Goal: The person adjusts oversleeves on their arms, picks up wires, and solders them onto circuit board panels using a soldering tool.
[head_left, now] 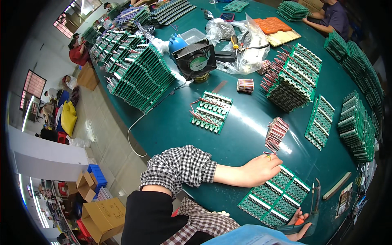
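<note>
My left hand (261, 169) reaches across from a checked sleeve, fingers closed at the near end of a bundle of short red, white and black wires (277, 134). A short wire (269, 153) shows at its fingertips. Under and beside this hand lies a green circuit board panel (274, 197) with rows of white strips. My right hand (301, 228), at the panel's lower right corner, is wrapped round a dark green soldering gun (313, 220) with an orange trigger. The gun's thin metal tip points away from me, and the hand's palm is partly hidden.
Beyond stands a black fan (197, 61) beside a wired panel (211, 112). Tall stacks of boards rise at left (141, 77) and right (295, 77). Wire rolls (245, 85), a screwdriver (235, 44) on plastic bags, and a single panel (320, 122) lie around. A co-worker (335, 18) sits opposite.
</note>
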{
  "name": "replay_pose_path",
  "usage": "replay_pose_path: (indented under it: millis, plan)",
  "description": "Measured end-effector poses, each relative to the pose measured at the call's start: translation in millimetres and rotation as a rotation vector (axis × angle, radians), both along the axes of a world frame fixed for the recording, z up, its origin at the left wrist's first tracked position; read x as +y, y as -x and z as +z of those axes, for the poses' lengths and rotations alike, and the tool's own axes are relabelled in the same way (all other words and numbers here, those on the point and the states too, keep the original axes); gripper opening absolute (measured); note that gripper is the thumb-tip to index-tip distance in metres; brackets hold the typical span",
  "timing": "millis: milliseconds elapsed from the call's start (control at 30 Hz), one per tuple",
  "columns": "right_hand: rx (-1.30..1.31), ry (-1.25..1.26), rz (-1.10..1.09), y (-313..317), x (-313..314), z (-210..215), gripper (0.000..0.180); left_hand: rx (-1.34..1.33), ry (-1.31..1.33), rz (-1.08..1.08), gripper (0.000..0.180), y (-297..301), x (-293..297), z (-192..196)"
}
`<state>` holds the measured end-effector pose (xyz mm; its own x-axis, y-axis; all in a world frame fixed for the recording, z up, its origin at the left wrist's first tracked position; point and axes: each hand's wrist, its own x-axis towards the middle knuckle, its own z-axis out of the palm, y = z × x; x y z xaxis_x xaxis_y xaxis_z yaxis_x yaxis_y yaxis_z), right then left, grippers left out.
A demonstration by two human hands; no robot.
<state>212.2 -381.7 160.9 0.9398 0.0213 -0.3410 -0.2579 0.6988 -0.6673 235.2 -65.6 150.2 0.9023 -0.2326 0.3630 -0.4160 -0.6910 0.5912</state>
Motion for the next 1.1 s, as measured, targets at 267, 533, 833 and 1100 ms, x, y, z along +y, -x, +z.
replay_pose_path:
  millis: [267,533,833,1100]
  plan:
    - [-0.146,0.113,0.022,-7.2,5.5,1.9,0.035,0.002,0.005,0.007,0.026,0.8,-2.6,2.3]
    - [-0.063,0.336,-0.116,3.7,17.8,6.5,0.040,-0.009,-0.006,0.022,0.020,7.4,-5.3,-0.6]
    - [-0.225,0.323,-0.050,0.2,21.6,29.3,0.040,-0.082,0.054,0.104,0.017,0.7,21.1,24.0]
    - [-0.199,0.392,0.053,18.8,27.0,31.7,0.046,0.051,-0.008,0.146,0.019,18.3,29.3,15.0]
